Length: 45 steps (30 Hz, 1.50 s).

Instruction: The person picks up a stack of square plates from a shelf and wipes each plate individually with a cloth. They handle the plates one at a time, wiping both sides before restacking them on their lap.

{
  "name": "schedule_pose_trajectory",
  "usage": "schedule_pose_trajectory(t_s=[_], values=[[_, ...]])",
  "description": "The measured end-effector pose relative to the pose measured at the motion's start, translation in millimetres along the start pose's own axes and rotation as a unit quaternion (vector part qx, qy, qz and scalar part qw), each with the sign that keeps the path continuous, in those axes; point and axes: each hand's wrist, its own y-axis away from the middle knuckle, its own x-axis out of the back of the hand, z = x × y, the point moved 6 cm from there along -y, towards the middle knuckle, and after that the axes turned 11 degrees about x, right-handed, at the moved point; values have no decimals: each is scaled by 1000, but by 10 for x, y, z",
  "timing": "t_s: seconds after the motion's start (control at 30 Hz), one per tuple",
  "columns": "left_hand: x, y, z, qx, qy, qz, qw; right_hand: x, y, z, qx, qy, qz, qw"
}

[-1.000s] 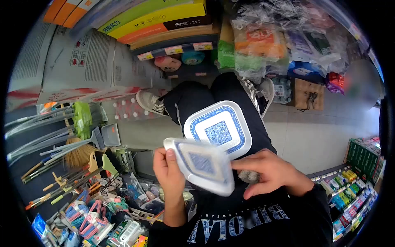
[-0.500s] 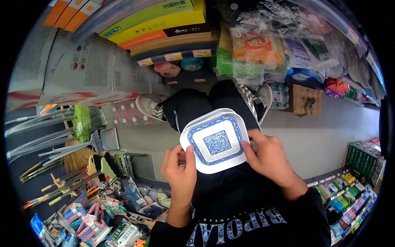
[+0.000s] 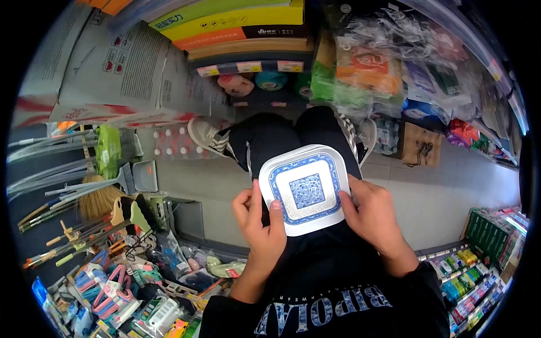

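A white square plate with rounded corners and a blue pattern (image 3: 307, 190) rests on the lap, lined up over at least one more plate whose rim shows at the back edge. My left hand (image 3: 261, 221) holds its left edge, thumb on the rim and fingers closed at the side. On the right edge, my right hand (image 3: 369, 211) grips the plates with the thumb on top and the fingers partly hidden beneath. Black trousers (image 3: 270, 138) lie under the plates.
Large cartons (image 3: 112, 67) stand at the upper left. Shelves with yellow boxes (image 3: 242, 19) and bagged goods (image 3: 366, 70) are ahead. Brooms (image 3: 98, 200) and hangers (image 3: 115, 290) fill the left side. A cardboard box (image 3: 420, 145) and bottle packs (image 3: 179, 142) sit on the floor.
The plate that was tilted and blurred in my left hand now lies flat on the other. Both hands have closed on the edges, and the upper plate's rim has come into line with the lower.
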Motion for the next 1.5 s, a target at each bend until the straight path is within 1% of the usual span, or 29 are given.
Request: schedule_pose_trajectory(t_s=[0.1, 0.17, 0.2, 0.27, 0.3, 0.33, 0.37, 0.4, 0.43, 0.47, 0.53, 0.57, 0.63, 0.67, 0.77, 0.8, 0.83, 0.9, 0.93, 1.0, 1.1, 1.17, 1.2, 1.3, 1.33, 1.37, 1.4, 1.43, 1.5], values=[[14, 9, 55, -74, -62, 26, 995, 8, 24, 2, 9, -25, 24, 999], [24, 67, 130, -51, -16, 22, 998, 44, 49, -10, 11, -53, 31, 998], [38, 115, 169, -39, 8, 19, 999, 51, 83, 6, -13, -82, 20, 996], [69, 236, 227, -61, 16, -4, 998, 87, 178, 33, -60, -140, -2, 988], [82, 317, 241, -72, 20, -15, 997, 100, 220, 31, -58, -188, -19, 980], [47, 428, 177, -27, 95, -45, 994, 118, 263, 40, -56, -235, -36, 970], [33, 499, 174, -16, 130, -67, 989, 152, 294, 51, -54, -282, -54, 956], [-8, 531, 199, -13, 167, -88, 982, 174, 338, 86, -91, -283, -110, 948], [-39, 548, 228, -11, 205, -110, 973, 175, 362, 116, -82, -302, -122, 942], [-74, 547, 257, 6, 236, -153, 960, 166, 395, 151, -74, -322, -133, 934], [-128, 501, 361, 24, 270, -190, 943, 155, 458, 202, -59, -358, -154, 919], [-152, 495, 382, 33, 289, -203, 935, 145, 488, 242, -75, -370, -172, 910], [-134, 457, 390, 82, 321, -221, 917, 119, 528, 307, -106, -393, -205, 890], [-112, 425, 370, 106, 336, -231, 907, 105, 545, 336, -116, -412, -193, 883], [53, 294, 287, 23, 192, -264, 945, 50, 599, 418, -134, -455, -156, 866], [108, 197, 242, -13, 131, -205, 970, 47, 597, 432, -130, -461, -144, 866], [153, 121, 183, -27, 99, -109, 989, 54, 590, 443, -125, -467, -133, 865], [178, -121, 109, 46, -7, 13, 999, 108, 579, 514, -120, -433, -130, 884], [124, -208, 85, 67, -23, -11, 997, 135, 573, 556, -117, -415, -129, 893], [58, -305, 11, 111, -56, -63, 990, 179, 570, 642, -138, -416, -97, 894], [40, -312, -4, 49, -47, -69, 995, 230, 629, 814, -166, -413, -54, 894], [110, -301, 135, 32, -63, -53, 996, 300, 643, 900, -171, -416, -27, 893], [132, -297, 191, 23, -71, -46, 996, 349, 662, 962, -166, -397, -29, 902], [301, -275, 147, 14, 11, -11, 1000, 451, 635, 1076, -154, -411, -8, 899], [415, -266, 182, 92, 83, -31, 992, 474, 623, 1104, -154, -412, 2, 898], [598, -302, 215, 80, 92, -26, 992, 495, 603, 1112, -151, -410, 8, 900], [802, -347, 163, 64, 160, 4, 985, 514, 585, 1097, -150, -408, 14, 901], [1049, -411, 59, 73, 199, 32, 977, 534, 565, 1081, -148, -407, 18, 901], [1317, -530, 89, 83, 297, 115, 944, 516, 486, 993, -139, -380, -25, 914]])
